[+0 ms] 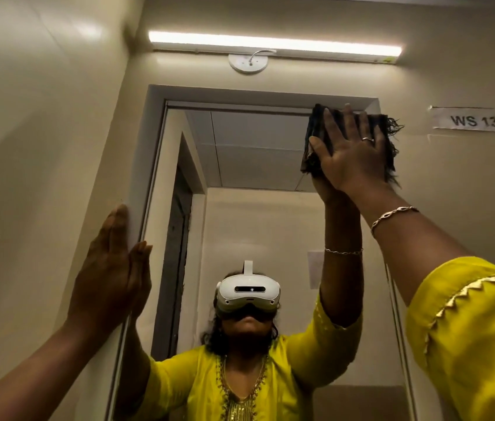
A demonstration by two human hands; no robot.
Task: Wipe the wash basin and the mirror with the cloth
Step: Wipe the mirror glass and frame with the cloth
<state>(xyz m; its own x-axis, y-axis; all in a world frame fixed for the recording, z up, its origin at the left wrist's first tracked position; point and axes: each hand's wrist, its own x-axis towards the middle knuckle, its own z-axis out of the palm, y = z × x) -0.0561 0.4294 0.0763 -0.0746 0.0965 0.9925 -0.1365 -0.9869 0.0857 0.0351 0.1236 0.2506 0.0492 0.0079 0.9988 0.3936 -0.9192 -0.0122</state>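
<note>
Cloth (389, 138), dark and frayed, sits at the mirror's (255, 153) upper right corner, pressed flat against the glass under my right hand (352, 153), fingers spread. My left hand (109, 268) lies open-palmed on the mirror frame's (143, 177) left edge, holding nothing. Wash basin is out of view.

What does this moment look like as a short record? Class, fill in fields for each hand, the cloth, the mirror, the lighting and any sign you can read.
right hand: raised, palm flat, pressing the cloth against the glass
cloth: dark, folded, frayed edge, at the mirror's top right corner
left hand: flat on the mirror's left frame edge, holding nothing
mirror: tall, grey frame, reflecting the person
tube light: lit, above the mirror
sign: reads WS 13, on the wall at right
wash basin: not in view
</note>
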